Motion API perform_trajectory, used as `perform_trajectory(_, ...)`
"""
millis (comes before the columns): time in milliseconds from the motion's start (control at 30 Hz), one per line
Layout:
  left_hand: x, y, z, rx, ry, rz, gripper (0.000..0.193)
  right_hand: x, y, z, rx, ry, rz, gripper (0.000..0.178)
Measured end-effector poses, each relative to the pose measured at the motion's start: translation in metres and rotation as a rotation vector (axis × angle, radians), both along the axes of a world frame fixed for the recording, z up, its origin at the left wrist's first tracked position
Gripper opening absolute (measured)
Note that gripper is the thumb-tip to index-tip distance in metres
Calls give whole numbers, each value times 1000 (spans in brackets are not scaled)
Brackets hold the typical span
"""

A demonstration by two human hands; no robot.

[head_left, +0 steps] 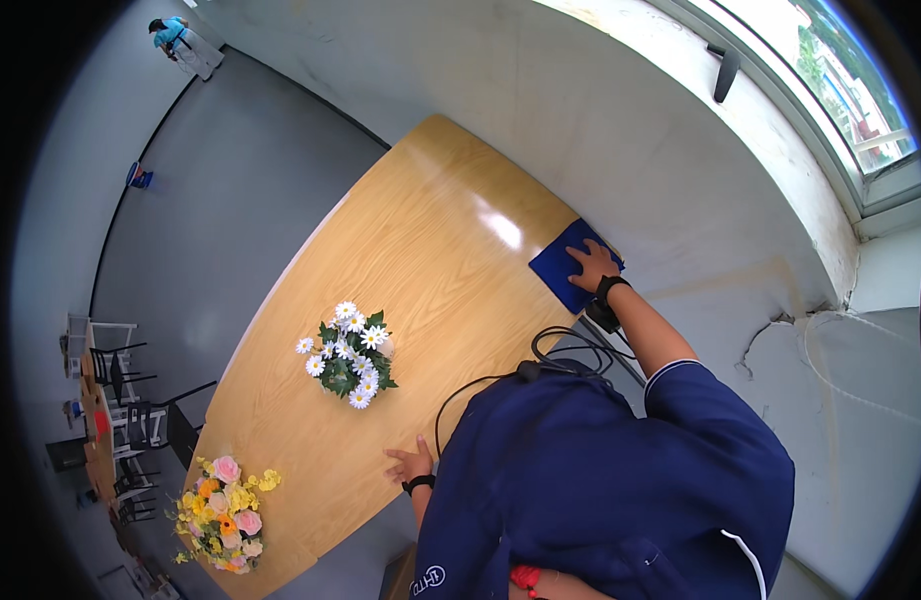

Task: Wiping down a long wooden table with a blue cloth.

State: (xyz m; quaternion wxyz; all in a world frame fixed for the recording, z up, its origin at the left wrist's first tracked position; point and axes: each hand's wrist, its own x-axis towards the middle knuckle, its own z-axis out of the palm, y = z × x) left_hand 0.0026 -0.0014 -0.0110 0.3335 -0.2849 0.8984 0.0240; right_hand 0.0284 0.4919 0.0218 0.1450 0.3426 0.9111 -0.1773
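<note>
At the table's right end, my right hand [592,265] lies spread on a folded dark blue cloth [557,264], pressing it flat near the edge by the wall. My left hand [410,462] rests at the near edge of the wooden table [450,230], fingers apart and nothing in them. Both wrists wear black bands. Ahead of my left hand stands a bunch of white daisies [350,350] with green leaves. Farther left is a bouquet [225,510] of pink, orange and yellow flowers.
Black cables [570,345] loop beside my body at the table's near edge. A wall and window [840,90] border the right side. Chairs [145,425] and another table stand at the left. A person in a light blue top [170,35] stands far off.
</note>
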Motion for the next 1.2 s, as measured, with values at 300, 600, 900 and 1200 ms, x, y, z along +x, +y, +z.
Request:
perform_trajectory(300, -1, -4, -4, 8, -4, 3, 98, 1, 1, 1, 34, -19, 50, 61)
perform_trajectory(600, -1, -2, -3, 1, 3, 9, 98, -1, 0, 4, 21, -53, 55, 64)
perform_trajectory(900, -2, 5, 15, 55, -29, 16, 97, -7, 7, 10, -13, -138, 187, 80)
perform_trajectory(1200, -1, 6, 13, 42, -16, 1, 97, -14, 1, 21, 17, -106, 186, 75)
